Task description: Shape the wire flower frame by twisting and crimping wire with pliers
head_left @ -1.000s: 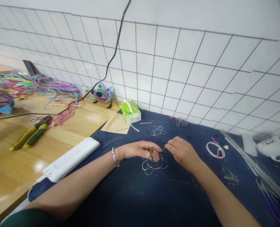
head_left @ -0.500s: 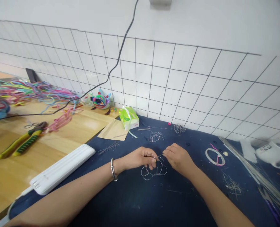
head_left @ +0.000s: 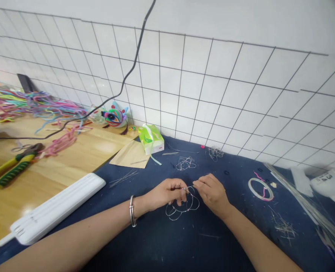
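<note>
A thin silver wire flower [head_left: 181, 207] with looped petals lies on the dark blue cloth [head_left: 184, 241]. My left hand [head_left: 167, 192], with a silver bangle on its wrist, pinches the flower's upper edge with closed fingers. My right hand [head_left: 211, 193] is closed too, its fingertips pinching a strand of wire at the same spot, right beside the left fingers. The petals hang below both hands.
Two more wire tangles [head_left: 186, 163] lie further back near a green tissue pack [head_left: 150, 139] and brown paper [head_left: 130, 155]. A white case [head_left: 54, 207] and yellow-green pliers [head_left: 8, 170] sit at left. A tape ring [head_left: 260, 189] and wire offcuts [head_left: 283, 226] are at right. A wire grid leans on the wall.
Both hands stay pinched on the wire flower with only small finger shifts. The view has swung slightly, so the hands and flower sit a little lower and further left.
</note>
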### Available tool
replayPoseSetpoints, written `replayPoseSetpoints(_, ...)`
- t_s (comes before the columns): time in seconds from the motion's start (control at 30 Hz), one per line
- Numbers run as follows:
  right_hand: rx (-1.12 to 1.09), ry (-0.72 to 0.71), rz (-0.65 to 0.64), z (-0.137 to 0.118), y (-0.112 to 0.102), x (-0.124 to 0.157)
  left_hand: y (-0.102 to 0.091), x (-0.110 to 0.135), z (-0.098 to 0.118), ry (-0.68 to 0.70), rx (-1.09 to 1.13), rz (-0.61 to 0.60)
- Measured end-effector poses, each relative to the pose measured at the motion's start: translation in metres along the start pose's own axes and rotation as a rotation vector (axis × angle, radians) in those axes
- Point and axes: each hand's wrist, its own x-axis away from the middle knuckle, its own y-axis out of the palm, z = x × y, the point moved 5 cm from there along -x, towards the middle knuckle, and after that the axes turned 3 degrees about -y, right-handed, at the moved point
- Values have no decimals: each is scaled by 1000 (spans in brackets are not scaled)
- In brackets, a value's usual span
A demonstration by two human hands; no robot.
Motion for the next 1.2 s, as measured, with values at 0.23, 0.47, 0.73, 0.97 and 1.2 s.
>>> replayPoseSetpoints(0.23, -4, -25, -22, 0, 2, 2, 2, 2, 4, 49, -77, 44)
replayPoseSetpoints(0.47, 8, 22, 8, -4, -1, 1, 2, 0, 0, 83, -154, 92)
replayPoseSetpoints(0.73, -17, 104, 67, -6, -2, 1, 5, 1, -2, 66, -161, 108)
replayPoseSetpoints(0.97, -48, 126, 100, -4, -3, 1, 6, 0, -2, 79, -89, 110)
replayPoseSetpoints(1.2, -50, 117, 100, -4, -5, 0, 6, 1, -3, 75, -45, 111)
